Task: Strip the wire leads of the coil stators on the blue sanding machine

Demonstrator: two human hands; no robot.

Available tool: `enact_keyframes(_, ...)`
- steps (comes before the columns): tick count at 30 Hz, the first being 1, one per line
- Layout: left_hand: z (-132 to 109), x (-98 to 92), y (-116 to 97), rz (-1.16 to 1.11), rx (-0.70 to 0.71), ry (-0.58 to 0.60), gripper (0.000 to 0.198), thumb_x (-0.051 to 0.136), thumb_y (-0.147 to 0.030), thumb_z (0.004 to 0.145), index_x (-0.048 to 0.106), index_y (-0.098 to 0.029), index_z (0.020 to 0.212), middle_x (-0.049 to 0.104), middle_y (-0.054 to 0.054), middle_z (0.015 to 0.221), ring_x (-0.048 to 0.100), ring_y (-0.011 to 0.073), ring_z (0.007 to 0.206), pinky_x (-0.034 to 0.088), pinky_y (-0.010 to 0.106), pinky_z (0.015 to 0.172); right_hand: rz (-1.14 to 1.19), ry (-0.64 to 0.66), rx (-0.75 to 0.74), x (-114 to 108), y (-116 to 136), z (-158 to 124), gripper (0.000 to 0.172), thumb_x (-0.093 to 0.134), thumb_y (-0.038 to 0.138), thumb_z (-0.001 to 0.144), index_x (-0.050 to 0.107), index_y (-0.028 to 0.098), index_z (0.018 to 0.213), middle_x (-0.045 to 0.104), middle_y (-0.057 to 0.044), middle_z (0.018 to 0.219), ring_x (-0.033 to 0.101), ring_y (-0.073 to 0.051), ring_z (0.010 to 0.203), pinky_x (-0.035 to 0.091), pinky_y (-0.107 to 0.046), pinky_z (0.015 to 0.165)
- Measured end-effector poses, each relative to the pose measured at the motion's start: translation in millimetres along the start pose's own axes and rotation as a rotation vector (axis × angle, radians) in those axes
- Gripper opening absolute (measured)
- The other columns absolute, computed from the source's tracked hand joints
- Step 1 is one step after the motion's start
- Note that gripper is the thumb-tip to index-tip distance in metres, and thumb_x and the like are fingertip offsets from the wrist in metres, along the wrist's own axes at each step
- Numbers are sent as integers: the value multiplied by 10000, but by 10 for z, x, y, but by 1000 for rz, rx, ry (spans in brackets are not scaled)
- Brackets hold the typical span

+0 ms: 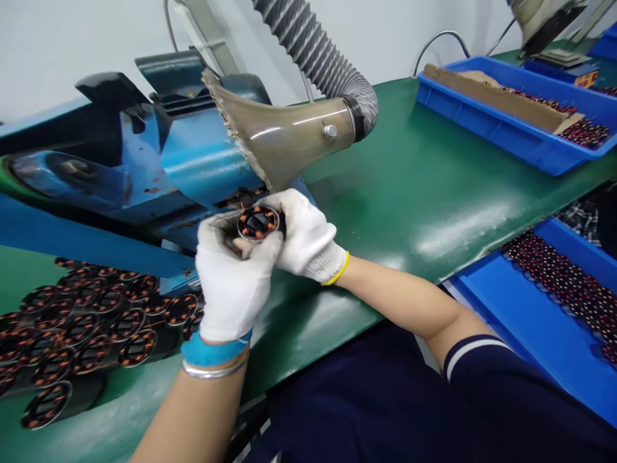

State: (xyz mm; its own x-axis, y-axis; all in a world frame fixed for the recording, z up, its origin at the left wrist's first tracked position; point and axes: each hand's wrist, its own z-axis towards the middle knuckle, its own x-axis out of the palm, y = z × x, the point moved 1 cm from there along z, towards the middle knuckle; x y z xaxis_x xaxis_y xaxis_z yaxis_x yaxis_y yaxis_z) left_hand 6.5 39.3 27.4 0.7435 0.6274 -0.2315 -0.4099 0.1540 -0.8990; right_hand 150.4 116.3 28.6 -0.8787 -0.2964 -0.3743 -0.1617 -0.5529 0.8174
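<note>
A round motor stator (258, 223) with a thin metal rim and orange-brown copper windings is held between both gloved hands, its open end facing me. My left hand (234, 276), in a white glove with a blue cuff, is closed round its left and lower side. From the right, my right hand (303, 231), in a white glove with a yellow hem, grips the other side, its fingertips partly hidden. Both hands are just in front of a blue belt machine (207, 161), below its tan funnel-shaped hood (294, 132).
Several similar stators (87, 328) lie grouped on the green table (385, 193) at left. A grey ribbed hose (313, 48) runs from the hood. A blue tray (491, 132) holds parts and cardboard at the back right. Another blue bin (520, 315) with rows of parts stands below the table edge.
</note>
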Motion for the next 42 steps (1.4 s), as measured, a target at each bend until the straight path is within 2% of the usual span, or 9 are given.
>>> enact_keyframes(5,-140,-412,252,-291,-122,414,1138,1201,-623,688,795,-367,1719,807,156,1772,791,479,1654,732,599,1338,124,35,-198,29,-116,-185,717,1061,539,991,874,200,1595,886,-167,1590,882,-388,1472,729,-510,1339)
enact_keyframes(7,-139,-533,303,-355,-174,451,1143,1214,-654,681,819,-413,1726,789,136,1828,763,502,1703,740,595,1334,149,75,-250,88,-200,-136,767,1061,519,959,868,167,1612,869,-193,1638,852,-418,1546,699,-559,1399)
enact_keyframes(13,-143,-468,192,-169,-125,167,890,1175,-479,673,942,-328,1518,949,112,1511,937,440,1357,810,609,1204,268,227,-126,-79,-162,17,502,1025,198,902,956,212,1399,940,-145,1563,884,-397,1524,708,-540,1391)
enact_keyframes(17,-233,-349,41,-100,-98,111,722,1101,-431,641,975,-344,1347,972,109,1388,959,440,1249,847,601,1091,431,108,51,-277,116,-77,141,1067,289,981,963,273,1074,983,-87,1280,949,-339,1303,771,-465,1252)
enact_keyframes(21,-326,-279,-50,-86,-48,83,659,1091,-419,658,931,-353,1294,962,103,1324,957,409,1190,853,596,1038,643,15,263,-210,137,-85,363,1123,455,956,828,247,921,883,-36,968,909,-275,1021,808,-445,1055)
enact_keyframes(26,-335,-255,-5,-39,7,26,612,1101,-412,695,864,-313,1251,925,101,1242,935,379,1123,841,580,1023,801,-299,462,-182,-23,20,491,1115,559,997,727,260,964,802,-1,938,870,-219,970,801,-447,1120)
enact_keyframes(31,-205,-216,92,-30,52,-47,700,1112,-515,666,869,-259,1271,929,117,1269,929,363,1153,826,561,1068,498,69,382,-260,218,-89,548,1227,479,817,891,223,1167,937,-102,1245,943,-342,1223,809,-514,1192)
enact_keyframes(34,-88,-139,98,-12,35,-57,792,1141,-600,655,889,-227,1307,945,125,1256,934,376,1180,819,586,1112,265,115,289,-246,302,-144,770,1265,457,723,921,206,1363,910,-167,1536,912,-413,1430,767,-568,1316)
enact_keyframes(42,129,40,27,-42,50,-118,575,988,-470,747,892,-167,1226,967,181,1248,951,361,1172,823,552,1125,194,60,141,-115,210,32,425,1064,444,1097,945,172,1402,941,-143,1475,870,-344,1505,690,-456,1375)
